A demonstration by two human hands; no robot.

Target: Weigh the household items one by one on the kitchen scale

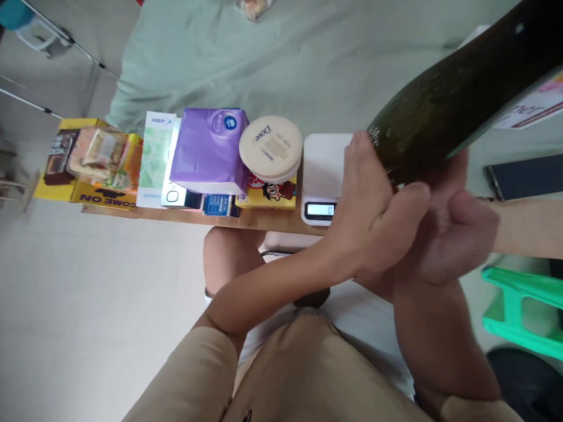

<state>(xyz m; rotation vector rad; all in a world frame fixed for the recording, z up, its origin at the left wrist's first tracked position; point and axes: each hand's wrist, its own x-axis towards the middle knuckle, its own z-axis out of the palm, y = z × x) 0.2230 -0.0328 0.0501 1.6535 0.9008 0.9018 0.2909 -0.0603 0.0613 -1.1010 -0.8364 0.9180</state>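
Note:
Both my hands clasp the lower end of a large dark green bottle [457, 99] that slants up to the top right. My left hand [373, 199] wraps its left side with the thumb across the front. Under the base sits my right hand [453, 234], cupped around it. The bottle hovers just right of a small white kitchen scale [323, 170] with a lit display, which stands on a wooden board [264, 218] before me.
Left of the scale lie a round cream Dove tin [270, 146], a purple tissue pack [209, 149], a green-white pack [153, 155] and a yellow snack box [88, 167]. A dark phone [523, 176] lies right. A green stool [523, 305] stands lower right. Grey-green cloth lies behind.

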